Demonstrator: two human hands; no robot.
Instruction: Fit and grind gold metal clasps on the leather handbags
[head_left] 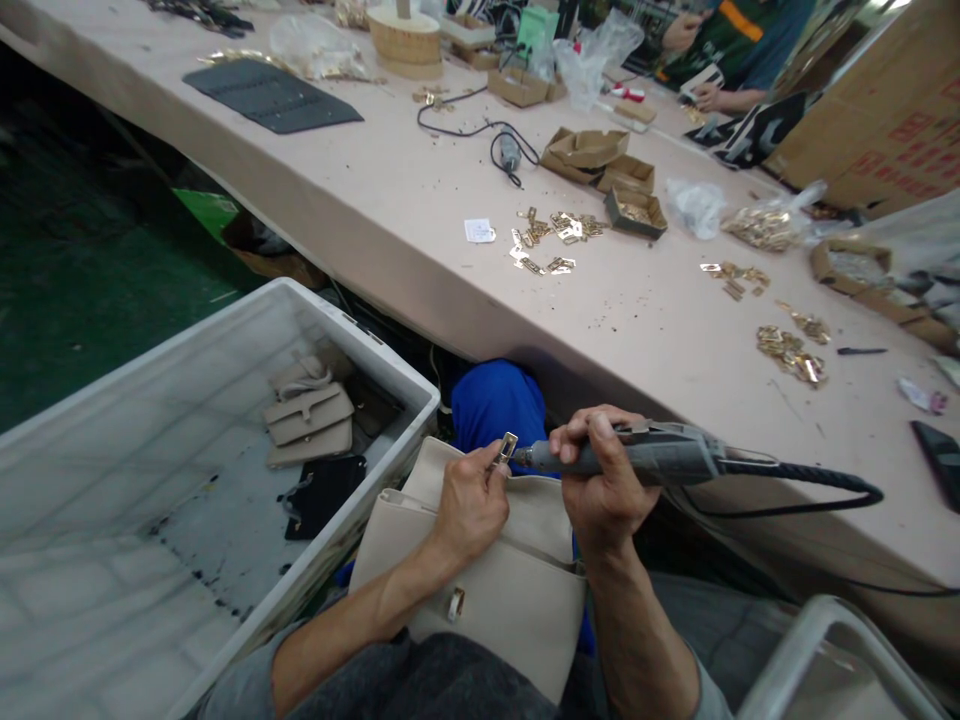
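Lower ctr on my feed, L to R: beige leather-look flap bag (517, 600) under my L hand (472, 500), grip pinched on small gold rectangular metal clasp (510, 444), long axis tilted up-right, just L of grey cylindrical corded driver's (667, 455) tip, contact unclear; R hand (606, 480) wraps driver, approx. crosswise.

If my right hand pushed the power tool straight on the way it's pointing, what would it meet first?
Most likely the gold metal piece in your left hand. The power tool in your right hand points at it, perhaps already touching; depth is unclear.
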